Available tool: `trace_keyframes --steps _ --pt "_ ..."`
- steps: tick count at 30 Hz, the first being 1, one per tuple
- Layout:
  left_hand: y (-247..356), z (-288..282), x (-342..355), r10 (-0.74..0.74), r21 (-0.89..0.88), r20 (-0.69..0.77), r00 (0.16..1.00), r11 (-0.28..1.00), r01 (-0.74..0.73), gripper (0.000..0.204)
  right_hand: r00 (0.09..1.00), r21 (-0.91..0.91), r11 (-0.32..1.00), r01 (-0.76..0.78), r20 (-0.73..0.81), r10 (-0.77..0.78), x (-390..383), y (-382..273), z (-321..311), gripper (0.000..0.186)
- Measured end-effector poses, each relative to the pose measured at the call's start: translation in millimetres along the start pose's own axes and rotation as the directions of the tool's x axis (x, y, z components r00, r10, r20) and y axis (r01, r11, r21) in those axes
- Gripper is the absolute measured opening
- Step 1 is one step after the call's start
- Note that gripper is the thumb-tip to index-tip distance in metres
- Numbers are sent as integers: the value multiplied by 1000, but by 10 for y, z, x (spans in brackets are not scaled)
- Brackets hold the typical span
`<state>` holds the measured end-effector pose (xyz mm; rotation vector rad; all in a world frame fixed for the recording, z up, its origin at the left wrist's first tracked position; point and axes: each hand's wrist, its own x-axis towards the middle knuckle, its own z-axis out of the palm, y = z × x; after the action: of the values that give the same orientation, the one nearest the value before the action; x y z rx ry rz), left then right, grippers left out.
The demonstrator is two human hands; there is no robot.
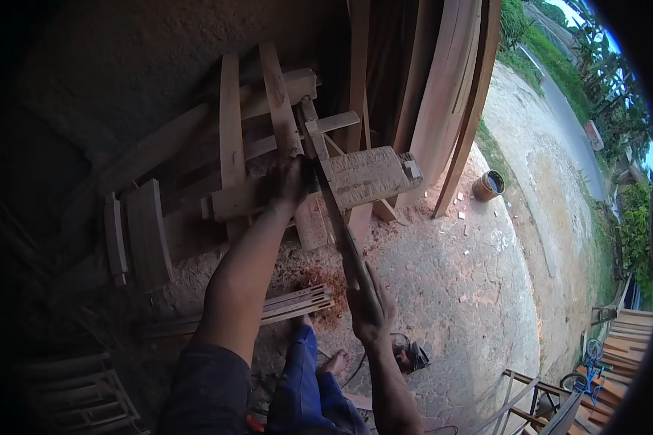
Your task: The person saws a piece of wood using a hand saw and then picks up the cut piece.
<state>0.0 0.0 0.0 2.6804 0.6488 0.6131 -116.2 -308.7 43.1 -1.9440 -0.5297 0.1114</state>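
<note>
In the head view, the right hand (pixel 371 310) has its fingers wrapped around the near end of a long wood strip (pixel 338 217), which crosses the desk (pixel 370 177) and overhangs its near edge. The left hand (pixel 292 181) is beside the strip above the desk; shadow hides whether its fingers grip.

Boards (pixel 442 109) stand behind the beam (pixel 366 174), a bucket (pixel 488 186) to its right, slats (pixel 297 304) before it.

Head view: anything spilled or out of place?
Reddish shavings are strewn over the floor around the ends of the slotted wood pieces; pale chips lie scattered by the bucket. Looks like uncleared debris.
</note>
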Motion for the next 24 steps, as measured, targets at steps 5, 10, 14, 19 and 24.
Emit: trace_keyframes --steps 5,10,14,19,24 --pt "-79 306 -63 116 -110 -167 979 985 -136 18 998 -203 977 57 -23 -63 -1478 207 -822 43" --pt "59 171 -36 53 -41 -88 995 998 -57 17 999 46 998 -32 14 31 150 -88 -67 48" --pt "0 101 -48 47 -17 -85 995 999 -49 16 995 -58 994 -97 7 98 -98 19 -61 50" --pt "-182 200 26 131 -41 -200 971 989 -142 14 991 -300 945 128 10 -131 -1457 216 -675 51" --pt "307 -58 2 -10 52 69 998 999 6 17 999 74 996 -54 12 53 307 19 47 52"
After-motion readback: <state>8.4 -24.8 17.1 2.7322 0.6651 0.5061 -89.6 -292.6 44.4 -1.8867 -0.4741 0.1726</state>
